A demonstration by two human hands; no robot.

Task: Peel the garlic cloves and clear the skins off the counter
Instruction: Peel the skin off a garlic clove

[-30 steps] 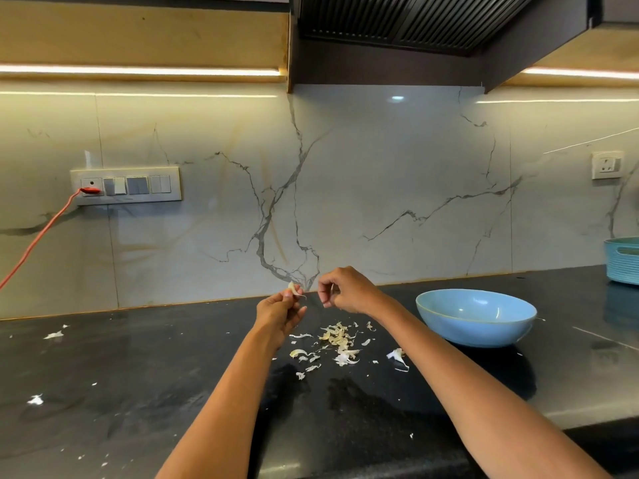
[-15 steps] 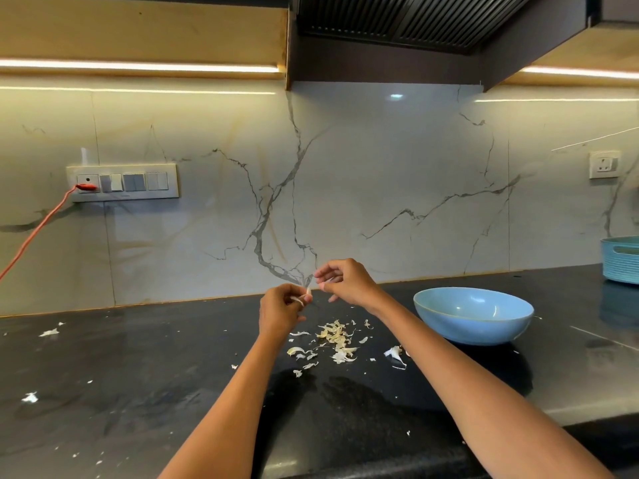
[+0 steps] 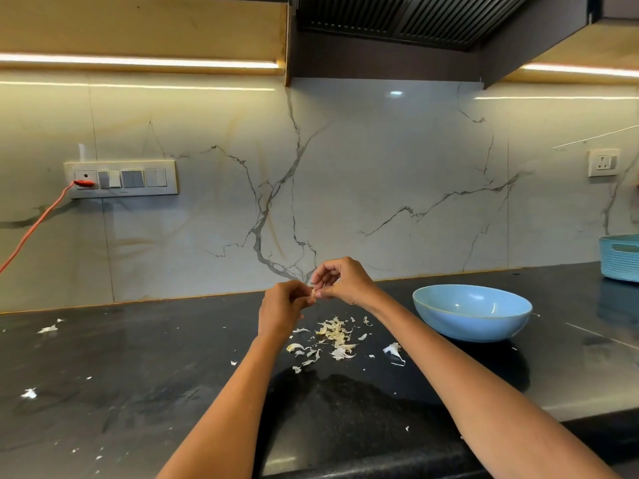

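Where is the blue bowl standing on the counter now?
In the head view the blue bowl stands on the black counter, right of the right hand and the skin pile.

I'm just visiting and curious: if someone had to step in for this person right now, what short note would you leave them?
Left hand and right hand: both pinch one small pale garlic clove, held above the glossy black stone counter.
Heap of papery garlic skins lies below the hands; stray bits lie further left.
Round light-blue bowl sits to the right; its contents can't be seen.
Done: some peeling, judging by the skins.
Left: finish this clove, clear the skins.
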